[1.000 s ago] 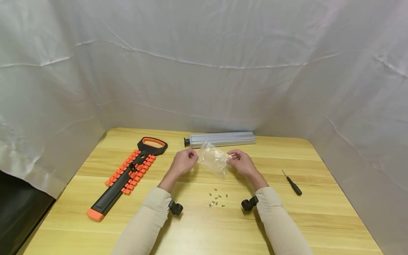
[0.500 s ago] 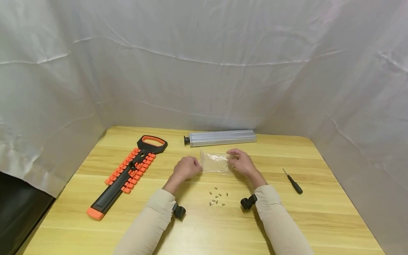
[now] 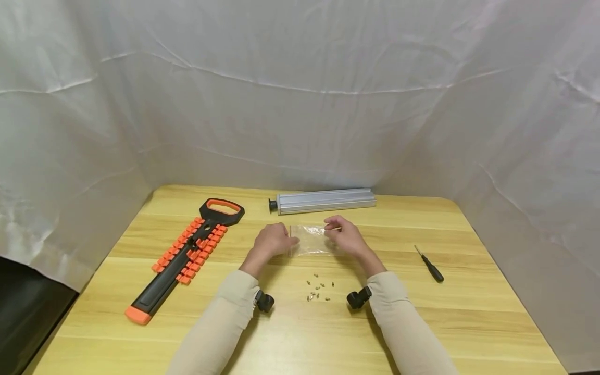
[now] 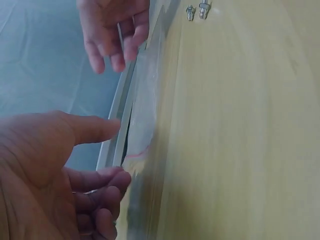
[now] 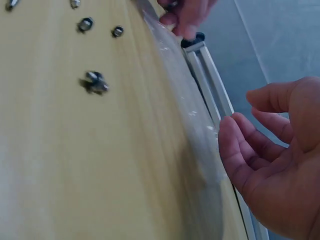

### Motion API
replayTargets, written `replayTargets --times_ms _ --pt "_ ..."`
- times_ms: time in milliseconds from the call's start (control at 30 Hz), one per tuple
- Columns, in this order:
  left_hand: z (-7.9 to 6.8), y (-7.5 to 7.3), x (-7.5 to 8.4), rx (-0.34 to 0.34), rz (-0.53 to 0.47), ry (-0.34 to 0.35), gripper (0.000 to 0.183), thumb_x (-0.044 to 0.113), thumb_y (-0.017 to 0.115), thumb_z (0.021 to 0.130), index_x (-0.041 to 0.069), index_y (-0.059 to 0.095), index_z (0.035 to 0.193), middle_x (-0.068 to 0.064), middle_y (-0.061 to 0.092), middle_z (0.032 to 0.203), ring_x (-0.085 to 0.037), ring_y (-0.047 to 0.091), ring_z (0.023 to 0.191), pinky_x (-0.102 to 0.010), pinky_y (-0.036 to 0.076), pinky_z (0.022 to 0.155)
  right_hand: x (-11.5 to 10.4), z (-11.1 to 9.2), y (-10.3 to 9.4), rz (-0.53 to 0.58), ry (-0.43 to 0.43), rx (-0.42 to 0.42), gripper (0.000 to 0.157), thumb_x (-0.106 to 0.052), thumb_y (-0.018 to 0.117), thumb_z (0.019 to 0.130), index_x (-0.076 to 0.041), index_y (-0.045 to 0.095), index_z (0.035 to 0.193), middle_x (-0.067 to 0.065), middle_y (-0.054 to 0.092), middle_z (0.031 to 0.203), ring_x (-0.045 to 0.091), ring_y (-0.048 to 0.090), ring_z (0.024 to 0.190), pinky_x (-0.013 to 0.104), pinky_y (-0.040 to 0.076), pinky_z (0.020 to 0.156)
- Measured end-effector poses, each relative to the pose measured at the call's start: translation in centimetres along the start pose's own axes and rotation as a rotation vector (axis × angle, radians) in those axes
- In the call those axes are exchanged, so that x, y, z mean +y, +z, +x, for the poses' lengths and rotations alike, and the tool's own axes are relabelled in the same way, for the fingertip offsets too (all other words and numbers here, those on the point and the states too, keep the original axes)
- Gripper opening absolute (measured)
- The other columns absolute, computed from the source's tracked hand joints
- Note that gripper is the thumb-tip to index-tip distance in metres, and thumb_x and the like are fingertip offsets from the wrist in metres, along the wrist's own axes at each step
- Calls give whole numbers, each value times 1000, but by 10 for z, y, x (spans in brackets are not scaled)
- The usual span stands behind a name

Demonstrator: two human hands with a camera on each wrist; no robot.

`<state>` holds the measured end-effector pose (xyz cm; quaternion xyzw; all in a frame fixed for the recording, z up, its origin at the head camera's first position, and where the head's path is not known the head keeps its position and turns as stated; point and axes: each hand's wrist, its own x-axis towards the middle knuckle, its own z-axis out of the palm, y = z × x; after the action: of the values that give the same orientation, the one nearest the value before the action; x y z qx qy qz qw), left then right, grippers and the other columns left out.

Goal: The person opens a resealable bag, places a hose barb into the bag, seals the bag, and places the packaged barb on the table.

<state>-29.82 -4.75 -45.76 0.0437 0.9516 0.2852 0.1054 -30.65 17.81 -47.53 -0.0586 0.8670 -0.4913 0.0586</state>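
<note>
A clear plastic zip bag [image 3: 310, 241] lies flat on the table between both hands. My left hand [image 3: 272, 240] is at its left end; in the left wrist view the thumb stands apart from the loosely bent fingers, close to the bag's red-lined edge [image 4: 138, 154]. Over the bag's right end is my right hand [image 3: 346, 236], its thumb and fingers parted and nothing between them in the right wrist view. Several small metal fittings [image 3: 317, 288] are scattered on the wood nearer the body.
A silver aluminium rail [image 3: 325, 201] with a black end knob lies behind the bag. To the left is a black socket holder [image 3: 173, 271] with orange clips and a handle. A black-handled screwdriver [image 3: 432, 269] lies to the right. Grey curtains [image 3: 300, 120] border the table.
Both hands have lowered the bag from the air onto the table, where it now lies flat. The left hand has let go of its edge, and the right hand's fingers are free of it.
</note>
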Motion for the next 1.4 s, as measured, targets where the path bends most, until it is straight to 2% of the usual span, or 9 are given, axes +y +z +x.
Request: replayTargets --times_ms 100,167,233,300,500,700,1000,1133,1400 --pt "4 8 5 18 14 -27 40 42 74 80 11 54 63 2 43 53 -12 38 46 -26 30 42 2 -2 5 14 19 -24 37 -14 59 92 -5 55 128 13 64 115 23 62 98 31 53 81" --pt "6 13 8 37 32 -42 40 40 77 78 4 62 84 -4 55 66 -17 49 55 -28 39 48 3 -3 8 25 33 -36 36 -14 59 92 -5 55 127 13 64 114 22 62 97 30 53 79" --pt "8 15 11 55 43 -48 52 37 79 77 -3 60 105 -11 61 81 -21 55 65 -31 45 56 3 -5 9 29 44 -42 36 -15 60 92 -6 56 127 12 65 113 21 62 95 30 53 79" --pt "9 16 12 58 39 -47 57 32 79 78 -6 55 115 -15 62 87 -24 57 69 -33 48 59 2 -6 9 29 46 -47 36 -14 60 93 -7 57 127 11 66 112 21 63 95 29 54 79" --pt "13 16 12 84 -59 -1 28 21 66 85 5 59 106 -8 65 90 -21 58 74 -30 46 62 -2 -8 10 29 50 -80 35 -11 61 92 -8 59 126 10 68 113 22 64 101 31 54 84" --pt "15 13 18 102 -240 57 24 21 64 90 9 63 110 -4 68 93 -16 61 77 -29 47 66 -5 -9 12 12 45 -100 34 -14 60 94 -10 59 128 8 70 113 22 65 103 32 53 86" --pt "11 16 33 -12 -435 78 22 34 54 98 17 62 108 -6 65 98 -16 55 75 -28 43 63 -4 -7 11 140 127 -79 30 -31 51 99 -12 61 121 8 68 112 22 63 108 38 50 94" --pt "9 18 36 -70 -551 76 22 29 48 101 14 62 111 -13 64 100 -16 51 72 -27 41 61 -7 -6 10 189 140 -80 35 -37 44 102 -13 62 118 9 67 109 22 62 108 39 48 96" --pt "9 24 37 -117 -559 143 20 19 53 97 11 61 113 -9 63 107 -20 59 87 -29 50 70 -6 -6 7 240 121 -83 29 -30 48 101 -7 65 102 6 64 100 20 59 97 33 47 87"
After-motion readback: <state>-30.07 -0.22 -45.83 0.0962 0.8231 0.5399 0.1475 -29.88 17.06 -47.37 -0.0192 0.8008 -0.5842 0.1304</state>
